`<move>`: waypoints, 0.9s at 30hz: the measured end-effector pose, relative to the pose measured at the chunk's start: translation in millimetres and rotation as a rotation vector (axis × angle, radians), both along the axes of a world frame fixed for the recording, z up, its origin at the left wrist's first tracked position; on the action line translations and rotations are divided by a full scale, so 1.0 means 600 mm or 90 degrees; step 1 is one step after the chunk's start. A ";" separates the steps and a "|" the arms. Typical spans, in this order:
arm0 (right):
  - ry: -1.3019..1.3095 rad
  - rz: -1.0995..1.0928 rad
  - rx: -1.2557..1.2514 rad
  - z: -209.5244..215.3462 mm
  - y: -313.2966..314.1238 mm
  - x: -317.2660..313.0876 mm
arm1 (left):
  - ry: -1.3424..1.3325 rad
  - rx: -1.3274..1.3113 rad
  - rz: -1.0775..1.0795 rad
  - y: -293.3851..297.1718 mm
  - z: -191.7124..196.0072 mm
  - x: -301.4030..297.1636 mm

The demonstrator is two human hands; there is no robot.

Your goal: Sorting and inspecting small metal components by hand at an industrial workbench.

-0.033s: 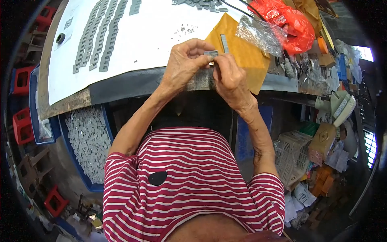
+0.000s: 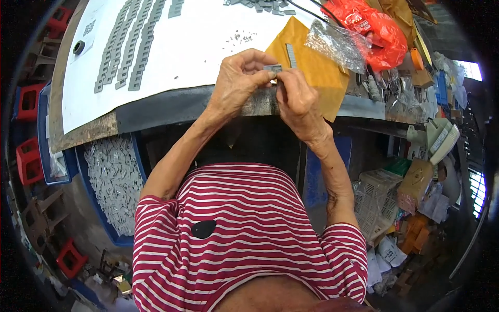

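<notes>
Above the front edge of the table, my two hands meet around a small grey rectangular part [image 2: 272,68]. My left hand [image 2: 235,80] pinches it between thumb and fingers. My right hand [image 2: 299,99] is closed at its right end, fingertips pressed together; anything tiny inside them is hidden. Just beyond the right hand lies a brown-yellow envelope [image 2: 327,96], with a narrow grey strip [image 2: 290,55] on it. Tiny loose bits [image 2: 240,38] are scattered on the white sheet [image 2: 187,47] ahead. Rows of grey parts [image 2: 136,75] stretch away at the left.
More grey parts [image 2: 264,6] are heaped at the far side. Clear plastic [image 2: 335,44] and a red bag [image 2: 377,39] crowd the right. A black ring [image 2: 78,48] sits at the left. Below the table stands a blue bin [image 2: 136,156] of grey pieces, near red stools [image 2: 30,161].
</notes>
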State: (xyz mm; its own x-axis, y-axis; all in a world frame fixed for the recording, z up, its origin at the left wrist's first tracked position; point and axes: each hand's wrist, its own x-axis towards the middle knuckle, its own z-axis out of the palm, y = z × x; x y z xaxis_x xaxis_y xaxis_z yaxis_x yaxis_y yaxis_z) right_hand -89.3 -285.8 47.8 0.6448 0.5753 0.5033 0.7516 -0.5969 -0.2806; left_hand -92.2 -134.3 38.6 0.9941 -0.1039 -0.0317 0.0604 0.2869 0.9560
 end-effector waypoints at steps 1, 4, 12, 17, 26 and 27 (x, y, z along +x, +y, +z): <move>0.010 -0.002 0.010 0.000 0.000 -0.001 | 0.016 -0.023 0.000 -0.001 -0.004 0.002; 0.005 -0.011 0.031 -0.004 0.004 -0.003 | 0.023 -0.005 -0.018 0.003 -0.007 0.001; 0.209 -0.040 0.223 -0.014 0.005 -0.002 | 0.054 -0.081 -0.021 0.012 -0.014 0.002; 0.580 -0.083 0.432 0.005 0.003 -0.003 | 0.079 -0.070 -0.032 0.014 -0.017 0.008; 0.738 -0.050 0.531 -0.006 -0.010 0.010 | 0.075 -0.005 -0.047 0.009 -0.012 0.015; 0.735 -0.059 0.518 -0.008 -0.012 0.010 | 0.069 0.005 -0.047 0.007 -0.014 0.016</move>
State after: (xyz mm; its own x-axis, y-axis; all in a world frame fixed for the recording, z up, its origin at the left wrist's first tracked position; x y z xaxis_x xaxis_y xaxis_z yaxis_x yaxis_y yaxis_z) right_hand -83.1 -292.9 42.8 0.9346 0.3180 -0.1596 -0.1663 -0.0060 -0.9861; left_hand -82.4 -129.8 30.1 0.9744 -0.1765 -0.1395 0.1843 0.2704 0.9450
